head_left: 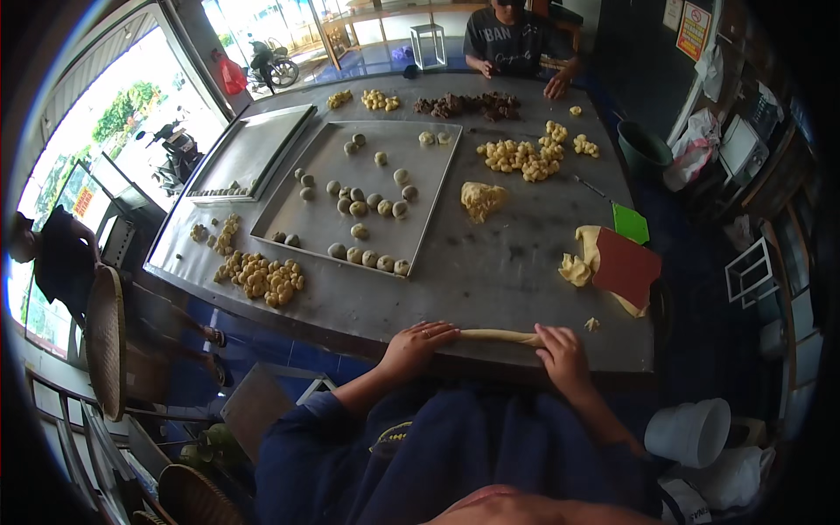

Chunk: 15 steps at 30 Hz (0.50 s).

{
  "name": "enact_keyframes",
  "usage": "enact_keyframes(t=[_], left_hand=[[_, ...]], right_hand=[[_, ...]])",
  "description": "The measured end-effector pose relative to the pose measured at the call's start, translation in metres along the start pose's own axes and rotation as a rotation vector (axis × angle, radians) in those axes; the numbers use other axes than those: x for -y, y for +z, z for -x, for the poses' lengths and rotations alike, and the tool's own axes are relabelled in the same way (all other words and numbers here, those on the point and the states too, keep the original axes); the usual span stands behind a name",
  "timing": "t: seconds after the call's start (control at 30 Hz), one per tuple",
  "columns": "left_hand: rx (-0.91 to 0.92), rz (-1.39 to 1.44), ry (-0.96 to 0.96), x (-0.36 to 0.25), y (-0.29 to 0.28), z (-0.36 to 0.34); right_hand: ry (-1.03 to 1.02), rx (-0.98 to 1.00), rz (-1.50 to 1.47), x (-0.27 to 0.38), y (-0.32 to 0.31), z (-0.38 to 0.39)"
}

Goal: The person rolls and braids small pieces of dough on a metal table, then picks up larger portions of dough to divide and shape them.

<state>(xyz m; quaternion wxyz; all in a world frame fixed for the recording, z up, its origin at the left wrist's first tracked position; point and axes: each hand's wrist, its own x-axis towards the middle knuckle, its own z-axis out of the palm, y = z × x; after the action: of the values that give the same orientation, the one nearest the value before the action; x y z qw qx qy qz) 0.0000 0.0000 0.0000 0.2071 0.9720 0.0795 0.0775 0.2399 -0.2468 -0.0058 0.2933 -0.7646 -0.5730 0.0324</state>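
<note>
A thin rope of pale yellow dough (499,336) lies along the near edge of the steel table. On its left end my left hand (422,346) lies flat, fingers stretched out and pointing right. At the other end my right hand (564,357) rests with its fingers extended over the dough, the thumb apart. Both palms face down, so the rope's ends are hidden under them. Right of my right hand is a small dough scrap (592,325). Beyond it a reddish-brown flat board (626,269) covers part of a larger dough slab (588,241), beside a torn dough piece (574,270).
A metal tray (398,234) holds several round greyish balls; another tray (254,153) stands behind it. Small yellow dough pieces (262,278) are heaped at left, more (522,159) at far right. A dough lump (481,200), green scraper (629,224) and brown clumps (468,106) lie beyond. Across sits a person (516,44).
</note>
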Motion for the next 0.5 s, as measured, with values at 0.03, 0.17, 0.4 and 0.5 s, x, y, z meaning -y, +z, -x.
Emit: enact_keyframes(t=[0.03, 0.17, 0.4, 0.5], left_hand=[[-0.027, 0.077, -0.002, -0.003, -0.004, 0.001], [-0.282, 0.098, 0.040, -0.013, -0.019, -0.006], [-0.249, 0.173, -0.173, -0.029, -0.024, -0.016], [-0.203, 0.398, -0.113, -0.057, -0.019, -0.046]], right_hand=[[0.050, -0.001, -0.015, 0.002, -0.002, -0.001], [0.159, -0.092, -0.189, 0.019, -0.014, -0.025], [0.063, -0.132, -0.340, 0.038, 0.017, -0.042], [0.269, -0.137, -0.547, 0.057, 0.010, -0.046]])
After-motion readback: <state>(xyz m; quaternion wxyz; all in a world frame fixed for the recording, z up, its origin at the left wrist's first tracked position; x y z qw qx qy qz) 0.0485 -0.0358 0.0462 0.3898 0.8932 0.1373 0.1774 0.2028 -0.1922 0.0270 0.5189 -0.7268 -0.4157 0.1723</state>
